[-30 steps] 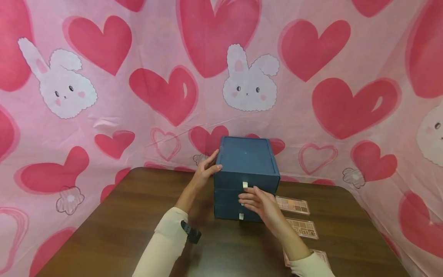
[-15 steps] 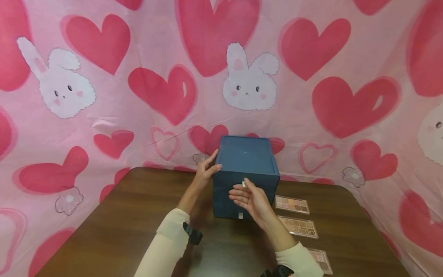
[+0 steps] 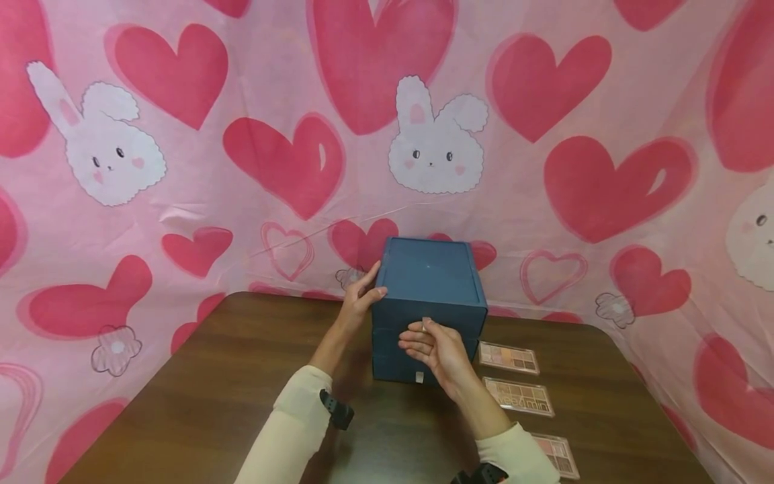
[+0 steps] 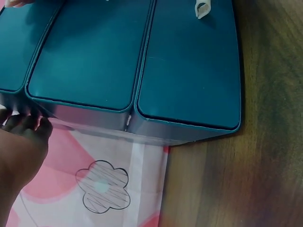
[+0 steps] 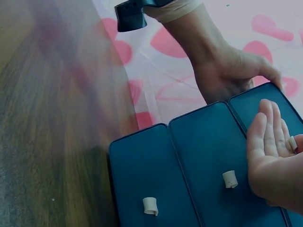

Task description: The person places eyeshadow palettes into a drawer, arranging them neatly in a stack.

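Dark blue plastic makes up the 3-drawer box (image 3: pixel 431 269), which stands close to the far edge of the brown table (image 3: pixel 284 336), between the 2 far corners, its fronts turned toward the near edge. All 3 drawers look closed, each with a pale tab. The left hand (image 3: pixel 359 301) rests on the box's left side, its thumb apart from the other fingers and set at the upper front corner; those fingers lie along the side wall, partly hidden. At the front, the right hand (image 3: pixel 444 355) pinches the top tab (image 5: pixel 293 143), its other fingers stretched out and close together over the drawer fronts. The middle tab (image 5: pixel 230 179) and bottom tab (image 5: pixel 150 206) are untouched. Toward the table's right edge lie 3 flat palettes in a row: the far palette (image 3: pixel 509 357) just beside the box, the middle palette (image 3: pixel 519 396), and the near palette (image 3: pixel 557 456), partly behind the right sleeve (image 3: pixel 517 454). The step in hand seems to be taking hold of the top drawer (image 3: pixel 396 312) by its tab. The next move would call for a straight, level pull toward the near edge, with the left hand bracing so that the box does not slide along.
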The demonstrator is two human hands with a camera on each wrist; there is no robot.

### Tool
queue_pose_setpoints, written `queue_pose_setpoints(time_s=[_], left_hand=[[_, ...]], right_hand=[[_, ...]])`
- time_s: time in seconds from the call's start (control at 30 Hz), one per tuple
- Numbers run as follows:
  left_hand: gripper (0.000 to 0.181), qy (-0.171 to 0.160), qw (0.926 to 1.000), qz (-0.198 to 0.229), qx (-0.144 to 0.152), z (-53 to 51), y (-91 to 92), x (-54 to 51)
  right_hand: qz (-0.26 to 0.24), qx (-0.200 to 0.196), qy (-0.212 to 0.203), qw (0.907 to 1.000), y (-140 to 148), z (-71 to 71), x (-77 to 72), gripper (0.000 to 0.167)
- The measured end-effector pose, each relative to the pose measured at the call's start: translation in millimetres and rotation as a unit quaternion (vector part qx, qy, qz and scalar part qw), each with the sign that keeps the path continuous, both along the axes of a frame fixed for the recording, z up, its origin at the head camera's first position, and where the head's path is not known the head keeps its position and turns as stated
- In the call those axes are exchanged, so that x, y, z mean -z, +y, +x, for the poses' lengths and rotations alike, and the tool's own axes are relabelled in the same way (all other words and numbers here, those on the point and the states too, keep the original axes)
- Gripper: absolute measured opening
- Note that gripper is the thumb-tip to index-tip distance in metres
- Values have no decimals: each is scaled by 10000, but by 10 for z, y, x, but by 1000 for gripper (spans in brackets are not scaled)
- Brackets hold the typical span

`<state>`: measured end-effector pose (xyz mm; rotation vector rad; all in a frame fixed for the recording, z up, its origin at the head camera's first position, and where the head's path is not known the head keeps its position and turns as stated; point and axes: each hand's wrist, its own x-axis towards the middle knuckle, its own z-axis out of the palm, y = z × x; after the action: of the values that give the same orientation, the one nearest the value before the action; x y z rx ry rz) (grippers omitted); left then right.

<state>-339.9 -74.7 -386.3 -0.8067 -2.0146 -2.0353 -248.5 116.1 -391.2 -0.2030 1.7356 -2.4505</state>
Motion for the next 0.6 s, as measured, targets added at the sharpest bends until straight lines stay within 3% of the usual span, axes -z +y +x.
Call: queue_pose_setpoints(time_s=[0.23, 0.6], left_hand=[[68, 282, 9995, -28, -170, -14, -5, 26], [67, 379, 9991, 25, -162, -18, 1, 37]], right_hand=[[41, -111, -47, 9999, 7, 30, 12, 33], [178, 26, 161, 9997, -1, 121, 55, 33]])
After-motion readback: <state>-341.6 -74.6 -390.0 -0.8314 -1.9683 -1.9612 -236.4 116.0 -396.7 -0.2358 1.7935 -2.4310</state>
